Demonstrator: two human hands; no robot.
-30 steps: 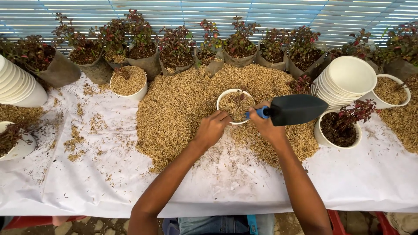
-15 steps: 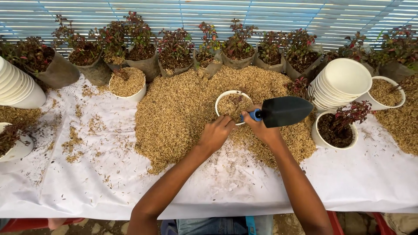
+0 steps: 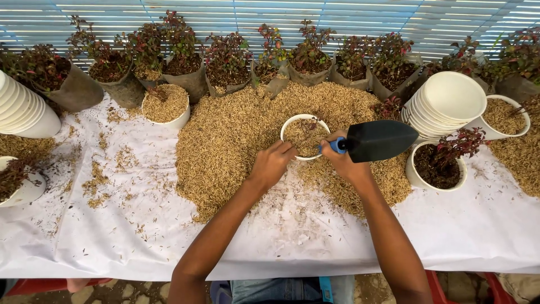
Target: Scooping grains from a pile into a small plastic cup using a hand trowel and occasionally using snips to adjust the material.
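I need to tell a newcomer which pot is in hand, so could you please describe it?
Find the big husk heap on the white sheet. At its middle sits a white pot, with the left hand at its rim and the right hand holding a black trowel. Unlike its neighbours, it stands in the heap.

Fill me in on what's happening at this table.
A person stands at a table under a white sheet. Their left hand grips the rim of a white pot filled with husks, set in a big husk pile. Their right hand holds a black trowel by its blue handle. Potted seedlings line the back.
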